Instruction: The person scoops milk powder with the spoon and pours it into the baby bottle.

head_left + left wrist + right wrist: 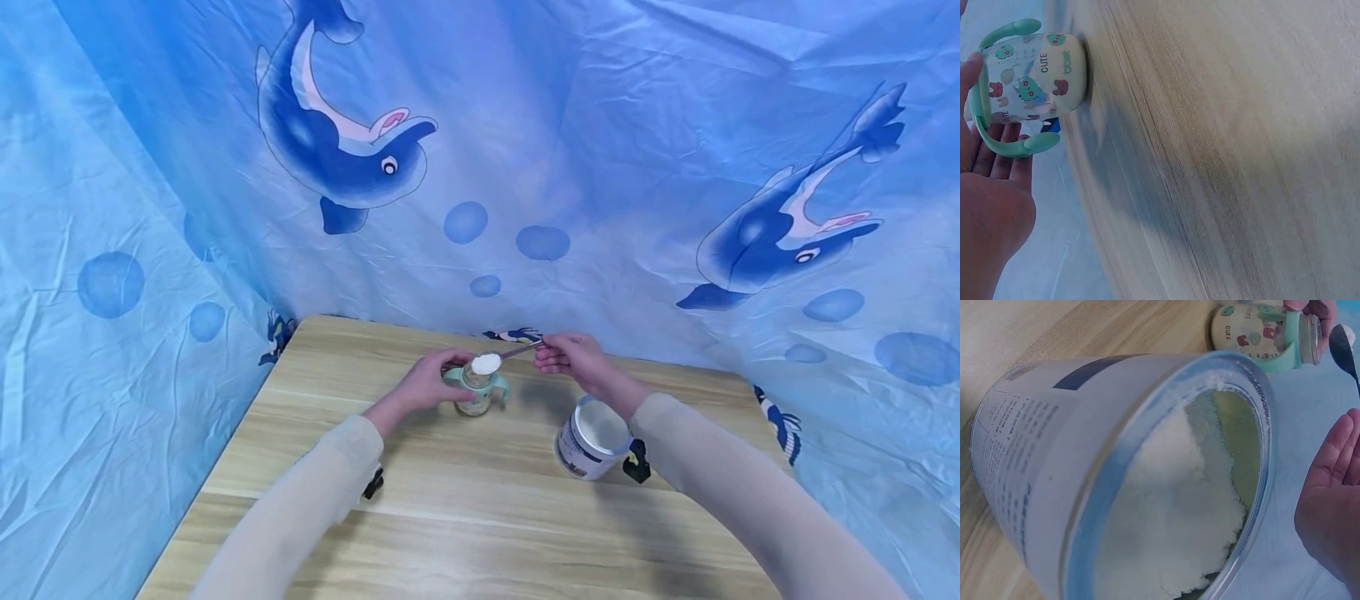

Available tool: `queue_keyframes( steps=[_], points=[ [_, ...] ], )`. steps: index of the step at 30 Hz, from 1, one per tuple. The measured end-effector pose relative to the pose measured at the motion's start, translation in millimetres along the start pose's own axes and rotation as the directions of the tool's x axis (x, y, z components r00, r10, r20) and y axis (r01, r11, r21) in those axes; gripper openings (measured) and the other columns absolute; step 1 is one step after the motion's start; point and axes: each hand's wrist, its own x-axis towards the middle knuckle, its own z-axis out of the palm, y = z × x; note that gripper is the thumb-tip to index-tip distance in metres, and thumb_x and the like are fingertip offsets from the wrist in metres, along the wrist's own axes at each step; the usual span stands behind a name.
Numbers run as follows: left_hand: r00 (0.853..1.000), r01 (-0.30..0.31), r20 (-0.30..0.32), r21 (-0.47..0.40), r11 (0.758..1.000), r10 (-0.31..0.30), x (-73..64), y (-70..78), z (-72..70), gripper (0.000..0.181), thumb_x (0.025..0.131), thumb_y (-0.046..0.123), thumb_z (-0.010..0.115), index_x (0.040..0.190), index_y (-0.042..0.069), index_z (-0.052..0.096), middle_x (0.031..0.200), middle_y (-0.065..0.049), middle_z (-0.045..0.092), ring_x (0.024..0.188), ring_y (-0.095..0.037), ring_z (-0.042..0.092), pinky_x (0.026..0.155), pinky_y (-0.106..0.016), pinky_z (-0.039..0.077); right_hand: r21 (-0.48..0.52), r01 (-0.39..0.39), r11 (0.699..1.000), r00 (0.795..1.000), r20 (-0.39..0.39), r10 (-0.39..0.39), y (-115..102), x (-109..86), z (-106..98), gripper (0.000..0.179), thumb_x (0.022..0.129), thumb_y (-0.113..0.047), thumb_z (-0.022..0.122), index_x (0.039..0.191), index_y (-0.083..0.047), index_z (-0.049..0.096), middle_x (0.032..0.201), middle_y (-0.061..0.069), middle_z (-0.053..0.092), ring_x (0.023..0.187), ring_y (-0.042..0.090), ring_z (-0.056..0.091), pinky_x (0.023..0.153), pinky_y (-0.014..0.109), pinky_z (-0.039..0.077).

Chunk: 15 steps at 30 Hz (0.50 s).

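Observation:
A clear baby bottle (474, 406) with mint-green side handles and small cartoon prints stands on the wooden table. My left hand (427, 380) grips it near the neck, thumb on one side and fingers on the other; in the left wrist view this hand (997, 206) is partly cut off. Pale contents show inside the bottle (1250, 330). My right hand (581, 360) pinches the handle of a dark metal spoon (522, 349). A heap of white powder (486, 363) sits on the spoon, over the bottle's mouth. The spoon bowl (1339, 347) appears just beyond the rim in the right wrist view.
An open can (579, 454) of white powder (1166, 500) stands below my right forearm. Beside it lies a small black object (637, 462). Blue dolphin-print cloth (517, 167) hangs behind and left of the wooden table (450, 508).

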Motion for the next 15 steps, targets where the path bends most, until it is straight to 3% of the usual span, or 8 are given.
queue_keyframes(
  steps=[3, 15],
  points=[
    [1.000, 0.007, -0.001, 0.009, 1.000, -0.007, 0.4, 0.7, 0.0, 0.074, 0.081, 0.026, 0.096, 0.145, 0.014, 0.063, 0.141, -0.003, 0.067, 0.134, -0.026, 0.060, 0.119, -0.049, 0.046, 0.003, 0.002, 1.000, 1.000, 0.002, -0.002, 0.9, -0.1, 0.3, 0.022, 0.112, -0.009, 0.051, 0.103, -0.005, 0.071, 0.086, 0.004, 0.077, 0.082, 0.016, 0.077, 0.081, 0.028, 0.065],
    [1.000, 0.023, 0.001, 0.015, 1.000, -0.023, 1.0, 0.1, 0.2, 0.075, 0.081, 0.028, 0.096, 0.146, 0.013, 0.062, 0.141, -0.004, 0.067, 0.133, -0.027, 0.061, 0.118, -0.049, 0.046, -0.020, 0.016, 1.000, 1.000, 0.018, -0.016, 4.5, -0.6, 2.3, 0.026, 0.112, -0.013, 0.055, 0.118, 0.010, 0.065, 0.090, 0.004, 0.077, 0.085, 0.016, 0.077, 0.086, 0.031, 0.065]
  ],
)
